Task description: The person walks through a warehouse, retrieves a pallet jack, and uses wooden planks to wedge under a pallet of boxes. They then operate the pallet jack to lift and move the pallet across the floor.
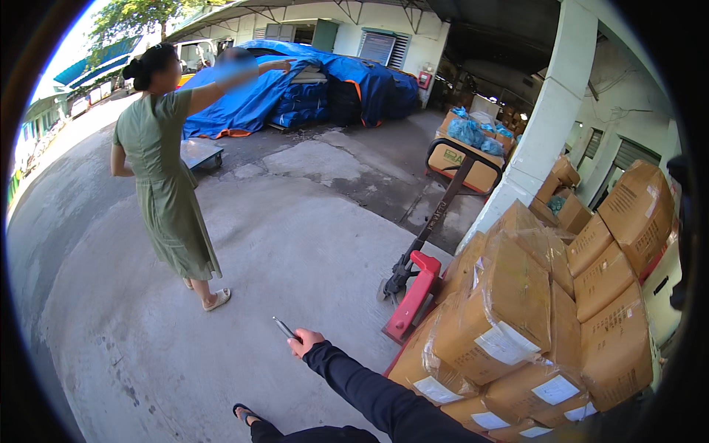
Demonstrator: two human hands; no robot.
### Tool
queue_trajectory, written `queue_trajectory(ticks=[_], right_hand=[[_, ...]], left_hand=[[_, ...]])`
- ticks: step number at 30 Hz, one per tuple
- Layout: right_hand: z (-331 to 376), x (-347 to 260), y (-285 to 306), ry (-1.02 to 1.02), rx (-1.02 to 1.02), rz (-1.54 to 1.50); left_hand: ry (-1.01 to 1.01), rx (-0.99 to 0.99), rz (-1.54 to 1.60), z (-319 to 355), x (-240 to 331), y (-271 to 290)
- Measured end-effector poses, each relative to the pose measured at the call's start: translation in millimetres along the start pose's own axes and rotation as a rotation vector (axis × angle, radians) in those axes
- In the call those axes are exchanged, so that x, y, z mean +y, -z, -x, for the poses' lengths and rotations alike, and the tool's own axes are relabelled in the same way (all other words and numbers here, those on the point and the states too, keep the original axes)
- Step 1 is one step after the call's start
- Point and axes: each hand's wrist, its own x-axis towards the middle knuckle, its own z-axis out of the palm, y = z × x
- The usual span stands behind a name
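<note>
My right hand (304,342), in a dark sleeve (391,395), reaches in from the lower right. Its fingers are closed around a slim silver pen (284,326), whose end points up and to the left over the concrete. Just right of the hand are taped brown cartons (493,299), stacked several high with white paper labels (507,342) on them. The red pallet jack (413,295) stands beside the stack, apart from my hand, its dark handle (450,196) leaning up and away. My left hand is out of the picture.
A person in a green dress (164,159) stands ahead on the left, one arm stretched out to the right. Blue tarpaulins (295,88) cover a pile behind. A white pillar (543,122) rises by the cartons. My sandalled foot (244,413) shows below on the concrete (148,332).
</note>
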Motion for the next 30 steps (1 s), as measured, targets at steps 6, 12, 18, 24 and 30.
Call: queue_trajectory(ticks=[6, 12, 18, 24, 30], right_hand=[[2, 60, -49, -0.334, 0.262, 0.402], [133, 162, -38, -0.978, 0.065, 0.472], [110, 150, -61, -1.079, 0.089, 0.54], [-29, 59, -76, -0.707, 0.302, 0.335], [-198, -39, -98, -0.268, 0.192, 0.126]], left_hand=[[-0.056, 0.01, 0.034, -95, 158, 146], [-0.225, 0.147, 0.081, -209, 369, 272], [-0.432, 0.08, -0.06, -281, 500, 244], [-0.643, -0.386, -0.144, -197, 539, 79], [-0.71, -0.632, -0.4, -107, 646, 15]])
